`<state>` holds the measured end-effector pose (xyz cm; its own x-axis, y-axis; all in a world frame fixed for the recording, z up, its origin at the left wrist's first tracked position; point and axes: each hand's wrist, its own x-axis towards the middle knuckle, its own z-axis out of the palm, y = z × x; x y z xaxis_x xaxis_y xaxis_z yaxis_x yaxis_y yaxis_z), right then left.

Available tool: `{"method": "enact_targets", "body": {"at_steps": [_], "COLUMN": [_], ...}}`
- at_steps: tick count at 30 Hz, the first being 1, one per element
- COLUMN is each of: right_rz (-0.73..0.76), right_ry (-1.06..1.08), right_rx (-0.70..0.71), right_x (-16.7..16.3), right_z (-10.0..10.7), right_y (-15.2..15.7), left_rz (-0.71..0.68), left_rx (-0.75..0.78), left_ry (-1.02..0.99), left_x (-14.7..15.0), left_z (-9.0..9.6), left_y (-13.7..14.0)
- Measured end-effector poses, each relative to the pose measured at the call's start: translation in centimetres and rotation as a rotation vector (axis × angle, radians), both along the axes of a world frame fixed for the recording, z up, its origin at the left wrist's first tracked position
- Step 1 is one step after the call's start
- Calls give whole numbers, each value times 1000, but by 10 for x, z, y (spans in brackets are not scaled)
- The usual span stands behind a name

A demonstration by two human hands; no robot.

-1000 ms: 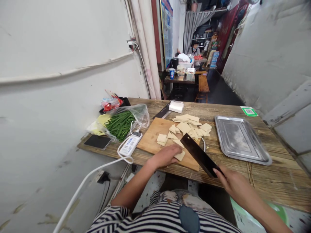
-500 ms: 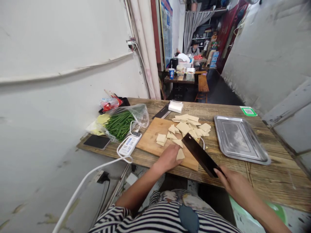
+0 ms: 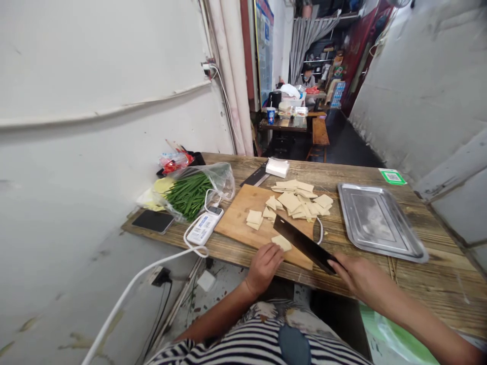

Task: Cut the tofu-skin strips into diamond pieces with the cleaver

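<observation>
My right hand [image 3: 352,271] is wrapped round the handle of a dark cleaver [image 3: 302,243]. Its blade slants up and left over the wooden cutting board [image 3: 236,213]. At the board's near edge, my left hand [image 3: 266,266] has its fingers curled together, their tips on a pale, flat piece of dried tofu [image 3: 281,242]. The blade lies just beyond and to the right of that piece. A small stack of cut tofu squares [image 3: 254,219] sits left on the board. A larger pile of tofu pieces [image 3: 300,198] covers its far right part.
Left of the board are a power strip [image 3: 205,228], a phone [image 3: 152,221] and a plastic bag of green chives [image 3: 190,195]. A second knife [image 3: 254,175] and white napkins [image 3: 277,167] lie behind it. At right stands a metal tray [image 3: 382,223]. A person [image 3: 307,76] is far back.
My left hand has drawn back towards me, its fingers now on the near side of the tofu piece. The cleaver has shifted left and slightly lower.
</observation>
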<state>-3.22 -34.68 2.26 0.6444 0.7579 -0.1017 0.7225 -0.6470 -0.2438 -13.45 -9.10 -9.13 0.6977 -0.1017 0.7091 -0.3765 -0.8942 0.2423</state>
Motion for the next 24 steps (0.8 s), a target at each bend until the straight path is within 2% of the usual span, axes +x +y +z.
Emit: {"method": "enact_targets", "body": {"at_steps": [9,15,20,24], "right_rz": [43,115,115,132], "right_ry": [21,12,48,-19], "right_rx": [-113,-51,-58,-43], "right_x": [9,12,14,17], "right_z": [9,15,16,13], "right_y": [5,5,5,4], "left_rz": [-20,-30,-32,-42], "left_rx": [-26,-31,-32,-48], "left_ry": [-71,-79,-81,-72], "left_x": [4,5,6,6], "left_z": [-7,-13,-14,-15], "left_y": [3,4,3,3]}}
